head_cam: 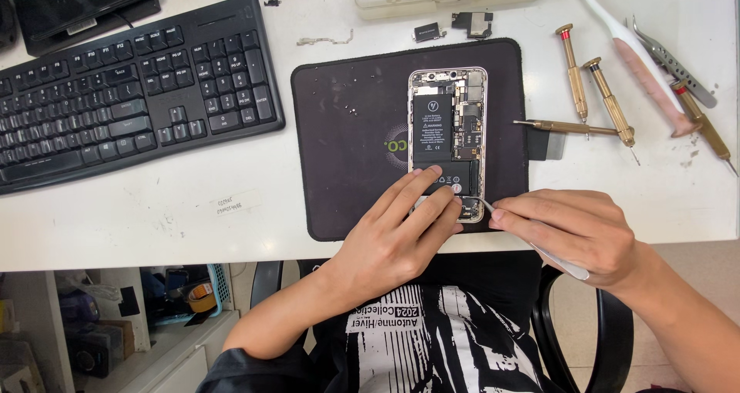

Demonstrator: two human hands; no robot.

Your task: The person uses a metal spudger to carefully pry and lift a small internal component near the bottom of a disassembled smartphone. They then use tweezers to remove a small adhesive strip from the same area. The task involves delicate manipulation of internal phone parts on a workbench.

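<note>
**Opened phone, lower end under work**

While the left hand (397, 235) presses two extended fingers onto the near end of the opened phone (448, 142), the right hand (582, 231) pinches a slim metal tool (539, 248), its tip touching the phone's near-right corner. The phone lies on a dark mat (347, 131) on the white surface (154, 216). Judged step: probing or lifting a small part; it calls for a steady, shallow tip. Brass screwdrivers (605, 100) lie far right, a keyboard (131, 92) far left.
</note>
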